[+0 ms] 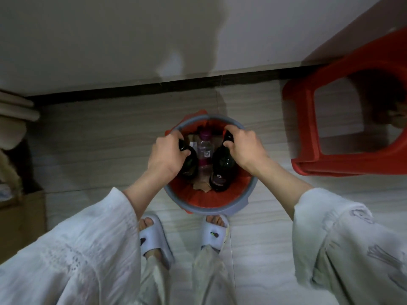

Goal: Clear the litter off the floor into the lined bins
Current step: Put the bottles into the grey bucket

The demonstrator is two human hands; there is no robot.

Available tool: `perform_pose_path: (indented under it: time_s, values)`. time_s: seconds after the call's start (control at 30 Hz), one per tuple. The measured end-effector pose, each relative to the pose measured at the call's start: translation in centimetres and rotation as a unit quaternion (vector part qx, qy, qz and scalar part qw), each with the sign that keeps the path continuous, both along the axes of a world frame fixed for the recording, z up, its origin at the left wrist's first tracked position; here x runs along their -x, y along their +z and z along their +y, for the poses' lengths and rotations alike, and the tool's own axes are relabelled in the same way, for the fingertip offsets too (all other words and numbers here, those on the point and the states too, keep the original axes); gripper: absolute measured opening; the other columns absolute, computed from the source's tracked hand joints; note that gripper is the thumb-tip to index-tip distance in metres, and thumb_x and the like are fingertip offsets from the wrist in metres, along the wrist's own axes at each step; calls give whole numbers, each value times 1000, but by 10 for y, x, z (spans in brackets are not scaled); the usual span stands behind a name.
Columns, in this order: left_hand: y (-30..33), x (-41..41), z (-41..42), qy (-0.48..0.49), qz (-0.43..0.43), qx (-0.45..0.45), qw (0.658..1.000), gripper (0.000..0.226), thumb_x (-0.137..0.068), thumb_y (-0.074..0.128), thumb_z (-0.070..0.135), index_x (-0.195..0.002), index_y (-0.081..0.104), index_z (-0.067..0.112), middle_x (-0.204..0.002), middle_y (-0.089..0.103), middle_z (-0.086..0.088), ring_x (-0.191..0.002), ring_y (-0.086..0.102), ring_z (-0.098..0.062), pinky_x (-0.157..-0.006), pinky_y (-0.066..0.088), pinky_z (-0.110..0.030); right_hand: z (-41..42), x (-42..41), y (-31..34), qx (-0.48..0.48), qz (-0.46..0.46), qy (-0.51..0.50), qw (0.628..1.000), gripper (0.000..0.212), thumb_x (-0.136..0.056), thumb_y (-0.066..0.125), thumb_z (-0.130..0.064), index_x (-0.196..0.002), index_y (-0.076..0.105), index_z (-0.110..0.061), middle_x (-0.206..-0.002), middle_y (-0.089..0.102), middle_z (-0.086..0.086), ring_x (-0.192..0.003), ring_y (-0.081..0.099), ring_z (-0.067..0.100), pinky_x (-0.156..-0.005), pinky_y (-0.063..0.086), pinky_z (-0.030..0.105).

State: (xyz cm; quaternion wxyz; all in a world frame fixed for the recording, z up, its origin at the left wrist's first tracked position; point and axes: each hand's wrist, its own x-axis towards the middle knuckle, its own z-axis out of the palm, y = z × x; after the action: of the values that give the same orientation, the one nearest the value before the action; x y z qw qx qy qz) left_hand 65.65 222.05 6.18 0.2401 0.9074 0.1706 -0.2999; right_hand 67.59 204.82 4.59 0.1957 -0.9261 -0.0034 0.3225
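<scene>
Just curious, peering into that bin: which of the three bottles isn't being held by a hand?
The clear plastic bottle with the purple cap, in the middle. The left hand and right hand each grip one of the dark bottles flanking it.

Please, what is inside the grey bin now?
The grey bin has a red liner. Inside: a clear bottle, brown paper, and two dark bottles held by the left hand and right hand. The bottom is covered.

Home: tiled floor (pixel 110 137), slippers (pixel 154 238)
</scene>
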Motion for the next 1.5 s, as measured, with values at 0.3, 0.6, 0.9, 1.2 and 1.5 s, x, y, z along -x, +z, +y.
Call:
perform_pose_path:
  time_s: [0.3,0.6,0.9,1.2,1.5]
  values:
    - [-62,-42,-11,56,-82,62,993,40,-85,66,20,-124,56,16,-115,64,-13,-108,59,-29,-91,47,-33,39,-19,-46,-39,-46,7,998,43,-94,50,-21,-135,38,-13,-118,60,18,-108,57,36,-79,50,44]
    - [-54,-12,14,143,-6,117,983,45,-87,58,7,-131,49,13,-120,62,-9,-115,55,-24,-100,40,-27,33,12,-33,-93,69,-183,976,49,-92,52,-15,-137,34,-17,-128,56,13,-117,53,33,-95,43,37]
    - [67,82,53,122,69,216,966,33,-89,55,3,-122,51,0,-85,59,-9,-88,57,-22,-81,43,-25,61,76,105,-95,123,-158,975,41,-92,53,-19,-131,45,-11,-116,64,10,-111,58,31,-98,43,40]
    - [252,174,151,155,14,217,964,28,-90,55,6,-118,58,7,-106,65,-13,-84,57,-17,-82,45,-20,150,142,280,-125,105,-153,975,33,-93,52,-22,-125,54,-12,-106,67,8,-110,56,24,-96,36,28]
    - [401,273,300,250,-139,132,949,26,-92,55,17,-118,60,15,-106,64,-1,-95,60,-13,-84,42,-17,284,192,408,-179,52,38,982,29,-94,51,-29,-120,56,-19,-108,67,3,-105,59,18,-88,40,25]
